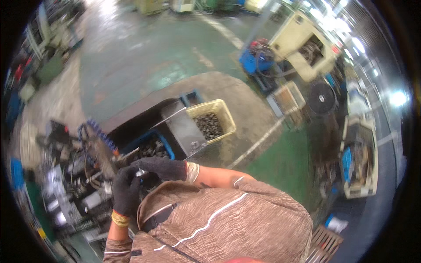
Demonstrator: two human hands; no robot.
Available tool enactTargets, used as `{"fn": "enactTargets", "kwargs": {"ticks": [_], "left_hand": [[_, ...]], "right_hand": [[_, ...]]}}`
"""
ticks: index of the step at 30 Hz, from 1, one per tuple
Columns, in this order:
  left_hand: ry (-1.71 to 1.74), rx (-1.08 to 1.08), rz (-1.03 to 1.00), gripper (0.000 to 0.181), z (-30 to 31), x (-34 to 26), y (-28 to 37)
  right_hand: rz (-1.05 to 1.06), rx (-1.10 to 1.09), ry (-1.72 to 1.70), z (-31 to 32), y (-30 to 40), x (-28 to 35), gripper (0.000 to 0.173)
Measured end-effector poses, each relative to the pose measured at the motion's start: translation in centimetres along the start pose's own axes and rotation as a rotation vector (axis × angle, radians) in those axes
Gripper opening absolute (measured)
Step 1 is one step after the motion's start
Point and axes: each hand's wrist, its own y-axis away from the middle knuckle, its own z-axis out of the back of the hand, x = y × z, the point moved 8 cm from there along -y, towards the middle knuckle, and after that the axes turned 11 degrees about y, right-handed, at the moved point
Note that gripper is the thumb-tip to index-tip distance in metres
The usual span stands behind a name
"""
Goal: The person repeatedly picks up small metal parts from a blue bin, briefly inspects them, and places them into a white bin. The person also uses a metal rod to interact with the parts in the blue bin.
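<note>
My left hand [126,189], in a dark knit glove with a yellowish cuff, is raised close before my body. My right hand [159,167], gloved the same way, reaches across to meet it. Between the fingers of both hands is a small shiny metal part [140,172], mostly covered by the gloves. Just beyond the hands a blue bin [171,149] holds dark metal pieces. A cream plastic bin [228,120] full of small metal parts stands past a sheet-metal tray [184,128].
At the left is a blurred machine [88,190] with a coiled blue hose [102,133]. Cream machines [301,46], a blue container [255,62], a wooden-looking box [289,97] and a round black fan-like object [321,98] stand farther right. A slatted pallet [324,245] lies at lower right.
</note>
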Motion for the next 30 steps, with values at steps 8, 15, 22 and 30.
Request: {"fn": "enactTargets", "kwargs": {"ticks": [8, 15, 22, 30], "left_hand": [[0.251, 0.517, 0.070, 0.051, -15.1, -1.2, -4.2], [0.177, 0.734, 0.042, 0.053, -19.7, 3.9, -3.2], [0.660, 0.900, 0.486, 0.030, -24.4, 7.1, -0.5], [-0.315, 1.405, -0.916, 0.026, -28.6, 6.3, 3.9]], "right_hand": [[-0.500, -0.613, -0.158, 10.7, 19.5, -3.6, 0.033], [-0.647, -1.868, -0.529, 0.9, 64.4, -18.0, 0.031], [-1.964, -0.557, 0.577, -33.0, 72.1, -17.0, 0.037], [-1.747, -0.600, 0.290, -51.1, 64.4, -29.6, 0.041]]}}
